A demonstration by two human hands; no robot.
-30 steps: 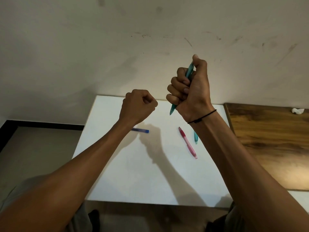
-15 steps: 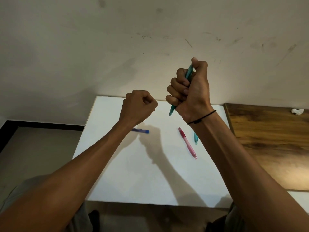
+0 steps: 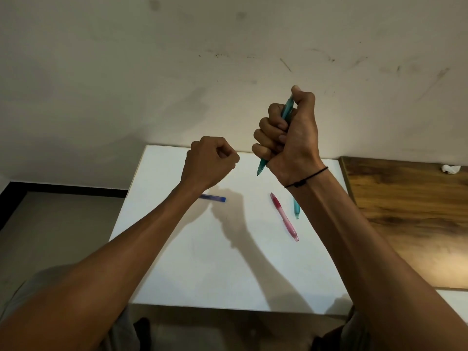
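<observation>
Right hand (image 3: 291, 138) is fisted round the pen (image 3: 287, 110), upright above the table (image 3: 202, 262), thumb on top; left hand (image 3: 210, 160) is an empty fist. I'd push the thumb straight down with a firm grip.

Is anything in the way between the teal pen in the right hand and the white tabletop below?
Nothing visible. The right hand grips the teal plastic pen tip-down over the white tabletop; the pink plastic pen lies apart, nearer the person.
</observation>
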